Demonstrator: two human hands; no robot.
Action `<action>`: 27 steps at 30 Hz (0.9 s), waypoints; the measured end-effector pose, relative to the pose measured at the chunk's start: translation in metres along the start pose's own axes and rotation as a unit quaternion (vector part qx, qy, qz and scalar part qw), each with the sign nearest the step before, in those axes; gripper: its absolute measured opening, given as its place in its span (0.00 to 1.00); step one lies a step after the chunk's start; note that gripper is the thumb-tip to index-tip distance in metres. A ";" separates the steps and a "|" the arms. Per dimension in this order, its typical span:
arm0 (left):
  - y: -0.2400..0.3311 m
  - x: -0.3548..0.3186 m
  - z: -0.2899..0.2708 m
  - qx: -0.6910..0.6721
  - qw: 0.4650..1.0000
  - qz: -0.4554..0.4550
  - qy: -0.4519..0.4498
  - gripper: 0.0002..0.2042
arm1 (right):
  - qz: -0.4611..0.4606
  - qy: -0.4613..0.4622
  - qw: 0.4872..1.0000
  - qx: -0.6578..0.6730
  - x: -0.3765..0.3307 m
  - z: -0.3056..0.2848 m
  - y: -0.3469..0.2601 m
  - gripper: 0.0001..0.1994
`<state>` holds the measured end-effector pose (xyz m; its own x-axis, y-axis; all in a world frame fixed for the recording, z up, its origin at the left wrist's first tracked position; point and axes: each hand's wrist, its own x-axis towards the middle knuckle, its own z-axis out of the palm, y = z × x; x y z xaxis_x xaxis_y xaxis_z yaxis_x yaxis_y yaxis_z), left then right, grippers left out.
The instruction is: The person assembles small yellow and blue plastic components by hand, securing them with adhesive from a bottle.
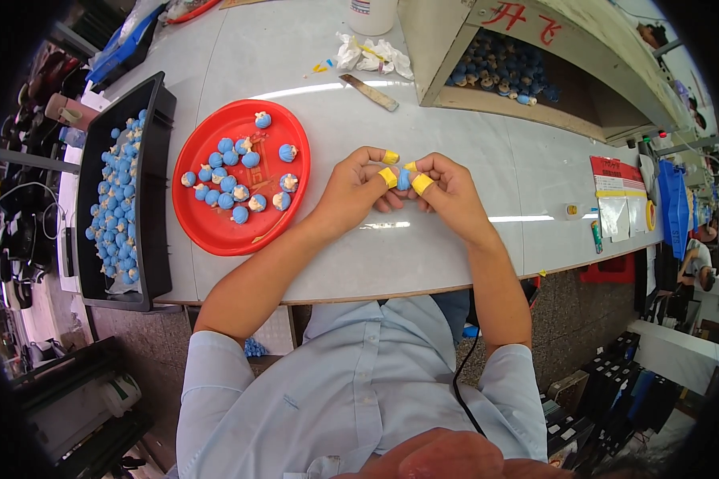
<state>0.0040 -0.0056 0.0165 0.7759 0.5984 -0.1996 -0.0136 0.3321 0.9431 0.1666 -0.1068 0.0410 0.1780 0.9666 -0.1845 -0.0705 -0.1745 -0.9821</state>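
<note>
Over the middle of the grey table, a small blue ball-shaped piece [403,179] is pinched between both my hands. My left hand [363,182] grips it from the left with thumb and fingers, yellow tape wrapped round the tips. From the other side my right hand [446,188] holds it too, its thumb and a fingertip also taped yellow. The fingers hide much of the piece. To the left of my hands is a round red tray [208,132], on which several blue balls with cream-coloured bits lie scattered.
A black bin [156,239] full of similar blue balls stands at the far left. Beyond my hands lie a flat blade-like tool [370,93] and crumpled tissue [371,54]. A box-like shelf [471,100] at the back right holds more blue pieces. The table's front edge [375,295] runs before my body.
</note>
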 end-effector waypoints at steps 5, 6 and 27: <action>0.002 0.000 0.000 0.016 0.999 -0.036 -0.001 0.15 | 0.023 -0.011 1.000 0.010 0.000 -0.002 0.004 0.06; 0.002 0.000 -0.001 0.009 0.999 -0.041 0.001 0.14 | 0.029 -0.012 0.999 0.009 0.000 -0.002 0.004 0.07; 0.007 -0.002 0.001 0.042 0.998 -0.004 0.047 0.21 | -0.081 0.034 0.996 -0.001 0.008 0.003 0.018 0.10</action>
<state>0.0030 -0.0050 0.0234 0.7136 0.6626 -0.2275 0.0478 0.2779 0.9594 0.1642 -0.1020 0.0218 0.2522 0.9673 -0.0264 -0.0328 -0.0187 -0.9993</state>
